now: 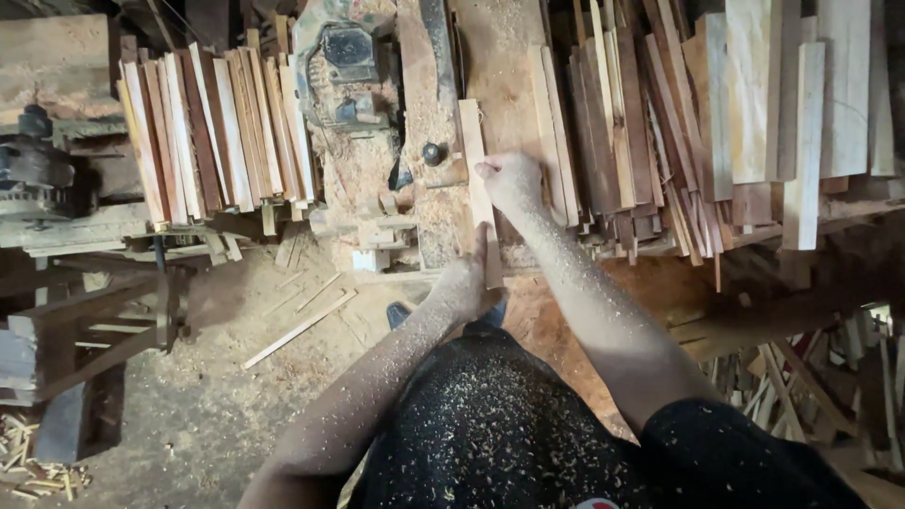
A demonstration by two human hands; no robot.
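1. Both forearms are bare and sleeveless, dusted all over with fine sawdust, as are the left hand [464, 283] and right hand [514, 179].
2. Dark black clothing covers the torso and lap, speckled thickly with pale wood shavings.
3. Blue footwear peeks out near the left hand.

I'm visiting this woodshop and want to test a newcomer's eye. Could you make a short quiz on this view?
1. True or false: both hands rest on the same wooden slat.
2. Which hand is farther from the person: A left hand, B right hand?
3. What coats both forearms?

Key: 1 true; 2 B; 3 sawdust.
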